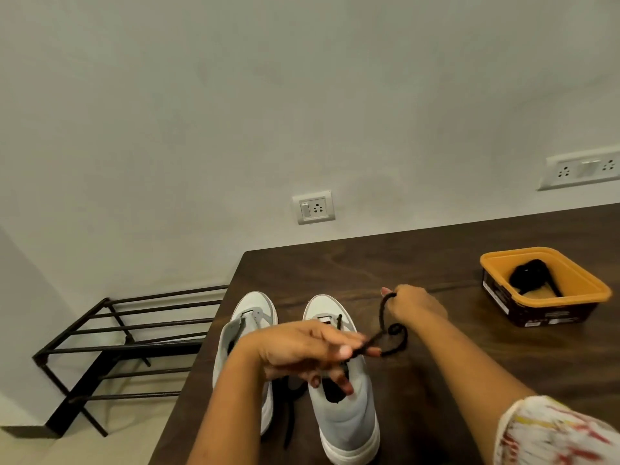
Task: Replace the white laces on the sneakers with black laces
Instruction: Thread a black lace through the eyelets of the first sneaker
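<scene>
Two shoes in the head view: a pale grey left-side sneaker (246, 333) with a white sole and the matching right-side sneaker (345, 421) stand side by side at the left end of the dark brown wooden tabletop (436, 256), toes toward the wall. The left hand (302, 350) hovers over the right-side sneaker; its thumb and fingers (345, 351) pinch a black lace (397, 335), and its lower fingers curl down at the shoe opening. The lace loops rightward and up to the right hand (414, 307), whose curled fingers grip it above the tabletop. A dark strand (289, 417) lies between the two shoes. Far right on the tabletop sits an orange-rimmed dark plastic tub (570, 297) holding a bundled black lace (530, 276). A black metal shoe rack (117, 347) stands on the floor, left.
</scene>
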A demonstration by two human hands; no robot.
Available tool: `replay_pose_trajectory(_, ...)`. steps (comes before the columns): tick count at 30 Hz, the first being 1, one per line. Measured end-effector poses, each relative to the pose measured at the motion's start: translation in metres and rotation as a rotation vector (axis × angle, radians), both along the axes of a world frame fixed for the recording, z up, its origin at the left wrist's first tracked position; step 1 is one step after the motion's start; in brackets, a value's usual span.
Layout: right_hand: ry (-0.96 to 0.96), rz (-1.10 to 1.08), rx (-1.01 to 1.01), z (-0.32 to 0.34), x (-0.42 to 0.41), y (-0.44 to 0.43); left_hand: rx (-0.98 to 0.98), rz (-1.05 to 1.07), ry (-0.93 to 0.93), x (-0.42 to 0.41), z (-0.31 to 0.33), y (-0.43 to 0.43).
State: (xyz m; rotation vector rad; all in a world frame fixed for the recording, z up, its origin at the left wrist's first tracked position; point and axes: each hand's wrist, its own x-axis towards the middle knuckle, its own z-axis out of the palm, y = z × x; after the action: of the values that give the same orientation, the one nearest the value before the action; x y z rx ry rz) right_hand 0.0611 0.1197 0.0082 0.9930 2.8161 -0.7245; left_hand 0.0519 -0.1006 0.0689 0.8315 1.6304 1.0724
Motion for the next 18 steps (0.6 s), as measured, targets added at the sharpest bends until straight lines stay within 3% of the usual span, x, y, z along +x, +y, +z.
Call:
replay_pose_trajectory(3,0.240,-0.051,-0.333,0.003,-0.006,-0.005,-0.105,0.202,0.340,-0.005,-0.010,0.015)
replay_pose_trajectory(5,0.471,-0.087,-0.621,0.009,-0.007,-0.014,-0.064,0.242,0.362,-0.011,-0.018,0.018)
replay_pose_trajectory(9,0.672,0.170,-0.837,0.032,-0.002,-0.024,0.063,0.669,0.576,-0.022,-0.034,0.022)
replay_pose_trajectory(11,0.683,0.264,-1.012,0.043,0.003,-0.031,0.152,0.880,0.506,-0.026,-0.040,0.026)
replay_pose_trajectory(14,0.623,0.361,-1.323,0.056,0.008,-0.042,0.306,0.903,0.095,-0.024,-0.040,0.033)
replay_pose_trajectory(16,0.538,0.409,-1.347,0.060,0.010,-0.046,0.461,0.871,-0.154,-0.022,-0.036,0.035)
replay_pose_trajectory(18,0.422,0.406,-1.277,0.058,0.013,-0.045,0.525,0.922,-0.125,-0.024,-0.032,0.037)
